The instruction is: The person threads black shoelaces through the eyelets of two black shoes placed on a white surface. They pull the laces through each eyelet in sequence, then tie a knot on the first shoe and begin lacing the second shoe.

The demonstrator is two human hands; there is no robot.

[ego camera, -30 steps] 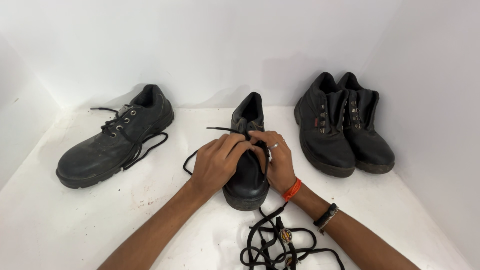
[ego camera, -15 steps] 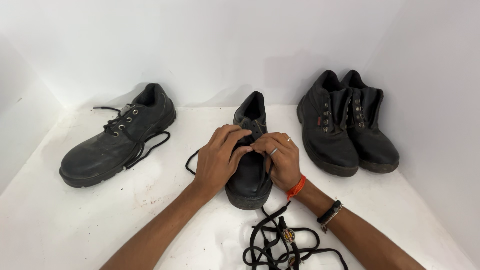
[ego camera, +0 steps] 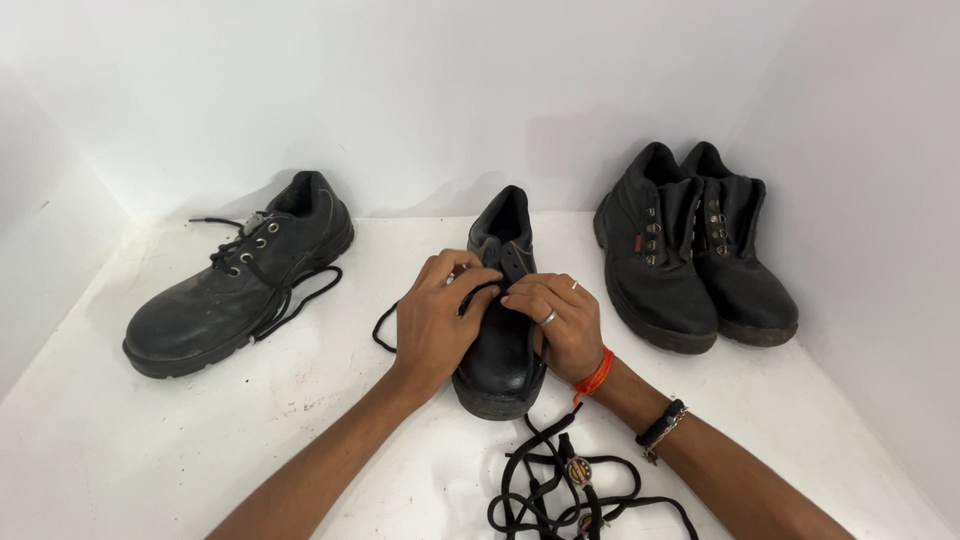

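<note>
Left hand (ego camera: 437,322) and right hand (ego camera: 557,322) curl over the black leather lace-up shoe (ego camera: 503,350), fingers pinching its thin black lace (ego camera: 386,326) (2 hands touching), on a white tabletop (ego camera: 150,440) against white walls.

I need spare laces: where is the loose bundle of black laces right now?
In the head view the lace bundle lies on the white surface at bottom centre, just in front of the middle shoe and beside the right wrist.

We see a black shoe (ego camera: 503,330) upright mid-counter, toe toward us; its black lace (ego camera: 384,326) loops loose off its left side.
</note>
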